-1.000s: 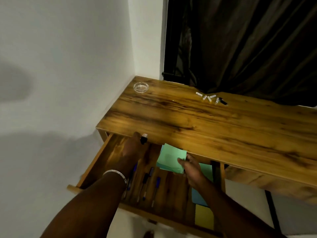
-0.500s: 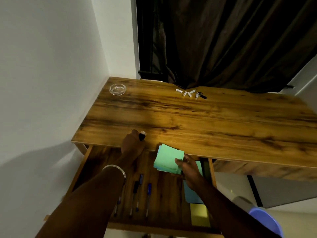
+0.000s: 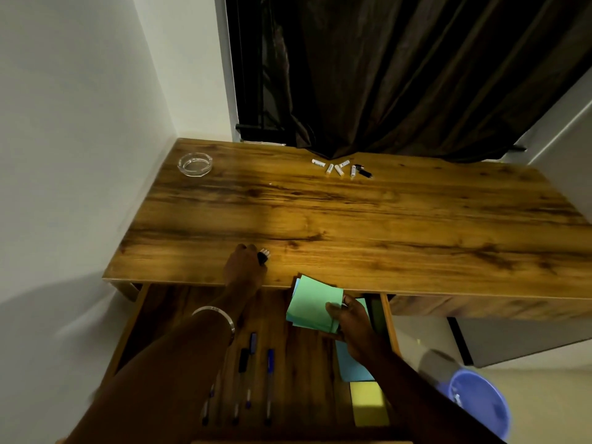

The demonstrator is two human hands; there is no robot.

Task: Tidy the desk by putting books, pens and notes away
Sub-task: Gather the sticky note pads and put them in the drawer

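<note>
Left hand (image 3: 245,267) is curled round a small black object (image 3: 263,255) at the desk (image 3: 352,219) edge; green notes (image 3: 312,302), pinched by right hand (image 3: 349,318) over the drawer (image 3: 307,354), could fan out and scatter.

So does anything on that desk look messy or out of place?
Mostly tidy. A scatter of small batteries lies loose at the back of the desk, pointing every way. The green notes in the right hand are fanned unevenly, not squared. Nothing looks spilled or damaged.
</note>
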